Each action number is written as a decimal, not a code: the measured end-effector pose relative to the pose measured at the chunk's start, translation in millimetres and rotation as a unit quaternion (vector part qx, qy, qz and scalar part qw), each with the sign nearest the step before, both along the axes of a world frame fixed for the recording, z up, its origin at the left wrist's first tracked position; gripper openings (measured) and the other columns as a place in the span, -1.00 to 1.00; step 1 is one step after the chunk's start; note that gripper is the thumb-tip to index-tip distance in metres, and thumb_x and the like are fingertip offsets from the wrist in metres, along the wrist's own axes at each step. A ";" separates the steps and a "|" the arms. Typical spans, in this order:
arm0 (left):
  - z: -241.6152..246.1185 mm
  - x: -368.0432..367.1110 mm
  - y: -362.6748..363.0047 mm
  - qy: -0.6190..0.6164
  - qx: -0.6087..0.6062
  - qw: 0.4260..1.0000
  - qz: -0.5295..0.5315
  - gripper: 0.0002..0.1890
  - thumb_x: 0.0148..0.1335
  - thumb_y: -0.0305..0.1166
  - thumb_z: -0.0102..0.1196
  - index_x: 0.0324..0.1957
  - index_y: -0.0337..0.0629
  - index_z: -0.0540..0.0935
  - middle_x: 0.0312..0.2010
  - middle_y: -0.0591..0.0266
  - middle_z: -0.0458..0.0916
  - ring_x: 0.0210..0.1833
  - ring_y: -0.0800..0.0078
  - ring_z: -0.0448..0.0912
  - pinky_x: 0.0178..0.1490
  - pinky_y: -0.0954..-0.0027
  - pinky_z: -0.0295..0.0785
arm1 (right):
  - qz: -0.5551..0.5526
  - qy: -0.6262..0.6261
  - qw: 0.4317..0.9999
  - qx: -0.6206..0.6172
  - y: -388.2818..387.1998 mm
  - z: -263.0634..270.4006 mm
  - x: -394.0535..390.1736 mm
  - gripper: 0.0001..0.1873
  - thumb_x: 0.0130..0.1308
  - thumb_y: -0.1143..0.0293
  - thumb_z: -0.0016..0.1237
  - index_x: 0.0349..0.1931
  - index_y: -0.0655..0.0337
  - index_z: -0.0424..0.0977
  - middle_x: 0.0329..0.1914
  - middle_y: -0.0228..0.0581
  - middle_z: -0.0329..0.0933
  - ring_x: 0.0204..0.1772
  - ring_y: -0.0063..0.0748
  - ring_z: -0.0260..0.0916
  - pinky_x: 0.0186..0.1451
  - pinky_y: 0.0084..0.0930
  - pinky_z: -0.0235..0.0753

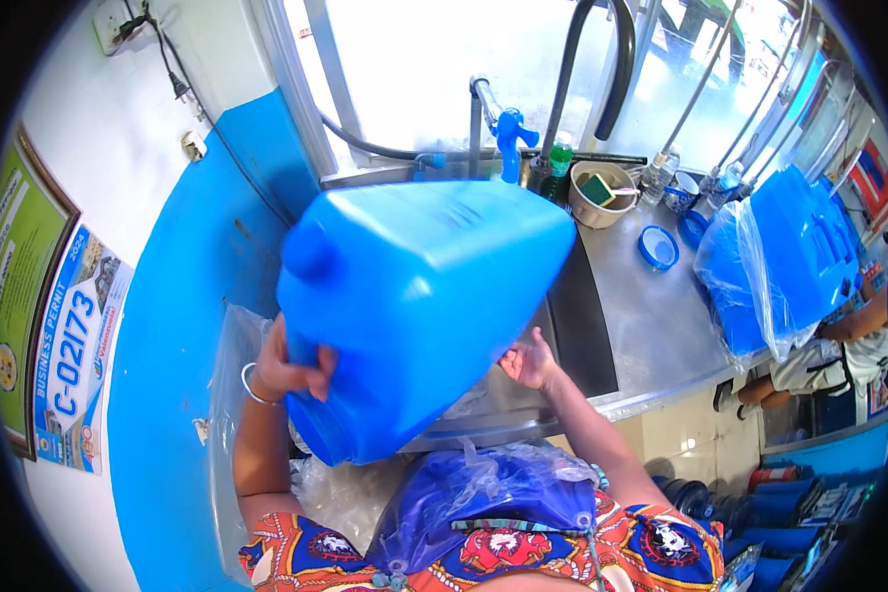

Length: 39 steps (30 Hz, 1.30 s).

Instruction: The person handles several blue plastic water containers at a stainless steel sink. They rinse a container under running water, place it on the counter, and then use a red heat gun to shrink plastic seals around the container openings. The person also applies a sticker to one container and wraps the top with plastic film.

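A large blue plastic water jug (422, 296) is held tilted over the steel sink counter, its round neck (325, 436) pointing down toward me. My left hand (300, 370) is wrapped around the jug's moulded handle, with a white bangle on the wrist. At the jug's lower right edge is my right hand (529, 362), palm up, thumb apart and fingers partly curled; whether it touches the jug I cannot tell. A blue knob-like cap (311, 255) sticks out near the jug's upper left corner. The jug hides much of the sink. A clear plastic-covered blue apron (488, 496) covers my front.
Behind the jug stand a blue-handled tap (514, 133), a green-liquid bottle (560, 155) and a beige tub (599, 196) holding a sponge. Round blue lids (658, 248) lie on the counter, left of another blue jug (792, 259) partly in plastic. A person (821, 362) is at far right.
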<state>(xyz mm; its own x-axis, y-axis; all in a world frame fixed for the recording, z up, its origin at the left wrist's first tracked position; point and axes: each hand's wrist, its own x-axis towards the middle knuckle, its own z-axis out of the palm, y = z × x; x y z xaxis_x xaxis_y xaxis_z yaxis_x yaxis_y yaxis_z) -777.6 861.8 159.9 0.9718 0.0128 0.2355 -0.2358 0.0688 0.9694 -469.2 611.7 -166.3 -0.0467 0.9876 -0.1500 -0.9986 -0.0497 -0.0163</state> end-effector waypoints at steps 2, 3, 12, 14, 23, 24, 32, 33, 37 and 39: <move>-6.4 -4.9 -15.1 0.041 0.053 0.998 0.004 -0.71 -0.12 -0.25 0.37 -0.43 -0.24 0.62 -0.40 0.11 0.68 -0.52 0.35 0.62 -0.42 0.43 0.50 | 0.059 -0.148 0.971 -0.178 -1.5 -8.0 -3.6 -0.05 0.31 -0.49 -0.58 0.09 0.34 0.38 -0.08 0.03 0.58 -0.15 -0.07 0.60 -0.06 -0.22 0.64; -7.1 -1.3 -18.6 0.001 0.107 0.994 0.021 -0.68 -0.14 -0.23 0.37 -0.39 -0.23 0.64 -0.37 0.13 0.69 -0.46 0.32 0.63 -0.35 0.40 0.51 | 0.048 -0.155 0.965 -0.207 -0.1 -8.1 -10.5 -0.05 0.31 -0.48 -0.57 0.09 0.34 0.39 -0.08 0.03 0.58 -0.15 -0.07 0.60 -0.07 -0.22 0.64; -8.7 20.1 -24.5 -0.136 0.087 0.985 0.065 -0.52 -0.23 -0.27 0.40 -0.17 -0.21 0.67 -0.24 0.25 0.65 -0.17 0.35 0.61 -0.06 0.33 0.49 | -0.173 -0.117 0.964 -0.166 -8.2 86.1 -22.0 -0.14 0.35 -0.42 -0.51 0.07 0.28 0.40 -0.11 -0.03 0.59 -0.22 -0.12 0.60 -0.17 -0.29 0.65; -21.0 15.0 -24.3 -0.094 0.033 0.985 0.138 -0.54 -0.21 -0.38 0.39 -0.15 -0.23 0.65 -0.23 0.28 0.64 -0.17 0.42 0.58 -0.07 0.34 0.48 | -0.217 -0.135 0.950 -0.179 -20.4 94.5 -9.2 -0.16 0.36 -0.41 -0.49 0.07 0.27 0.40 -0.11 -0.04 0.59 -0.24 -0.13 0.60 -0.20 -0.30 0.65; -218.0 81.5 52.2 0.151 0.220 0.928 0.260 -0.72 0.08 -0.55 0.31 -0.14 -0.33 0.63 -0.17 0.16 0.67 -0.15 0.50 0.59 -0.07 0.32 0.53 | -0.264 -0.265 0.927 -0.001 -124.2 89.0 133.3 -0.25 0.39 -0.32 -0.36 0.30 0.11 0.30 0.22 -0.06 0.42 0.19 -0.06 0.42 0.17 0.02 0.47; -252.9 86.5 44.3 0.193 0.144 0.937 0.252 -0.68 0.08 -0.58 0.31 -0.07 -0.33 0.62 -0.10 0.12 0.67 -0.11 0.45 0.60 -0.04 0.29 0.54 | -0.296 -0.261 0.917 -0.062 -132.8 96.7 138.8 -0.23 0.39 -0.33 -0.36 0.33 0.10 0.27 0.26 -0.07 0.40 0.23 -0.05 0.38 0.23 0.05 0.43; -362.9 137.1 -11.7 0.264 -0.570 0.733 0.261 -0.38 0.41 0.00 -0.23 0.32 -0.24 0.30 0.33 -0.16 0.32 0.36 -0.15 0.29 0.35 -0.31 0.17 | -0.323 -0.402 0.839 -0.176 -102.3 96.7 117.5 -0.17 0.38 -0.36 -0.37 0.40 0.10 0.16 0.37 -0.12 0.30 0.35 -0.12 0.29 0.36 -0.08 0.33; -360.2 137.9 -14.2 0.274 -0.572 0.716 0.291 -0.38 0.41 -0.02 -0.24 0.34 -0.25 0.27 0.33 -0.17 0.32 0.33 -0.17 0.31 0.31 -0.38 0.16 | -0.323 -0.400 0.835 -0.195 -96.9 86.9 114.1 -0.17 0.38 -0.36 -0.36 0.41 0.11 0.15 0.38 -0.13 0.29 0.35 -0.12 0.29 0.37 -0.10 0.32; -334.2 143.2 -12.2 0.389 -0.403 0.749 0.352 -0.45 0.42 -0.04 -0.19 0.24 -0.28 0.40 0.19 -0.10 0.48 0.17 0.00 0.48 0.29 -0.11 0.30 | -0.327 -0.432 0.815 -0.204 -78.1 41.9 102.9 -0.13 0.36 -0.40 -0.40 0.40 0.13 0.14 0.40 -0.07 0.27 0.37 -0.06 0.27 0.40 -0.05 0.28; -313.6 149.2 -9.5 0.310 -0.349 0.831 0.302 -0.45 0.41 -0.04 -0.14 0.22 -0.30 0.42 0.16 -0.09 0.51 0.16 0.08 0.50 0.30 0.07 0.31 | -0.325 -0.447 0.803 -0.223 -68.0 23.1 95.5 -0.13 0.36 -0.39 -0.41 0.40 0.15 0.14 0.39 -0.06 0.28 0.37 -0.07 0.28 0.39 -0.07 0.30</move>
<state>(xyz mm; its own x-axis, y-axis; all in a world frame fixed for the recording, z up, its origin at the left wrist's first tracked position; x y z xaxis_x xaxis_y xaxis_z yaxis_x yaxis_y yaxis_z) -628.4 852.3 -153.8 0.6705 0.4647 -0.5783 0.0996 0.7161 0.6908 -373.7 543.6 -143.1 0.7799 0.5984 -0.1834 -0.4162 0.2770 -0.8660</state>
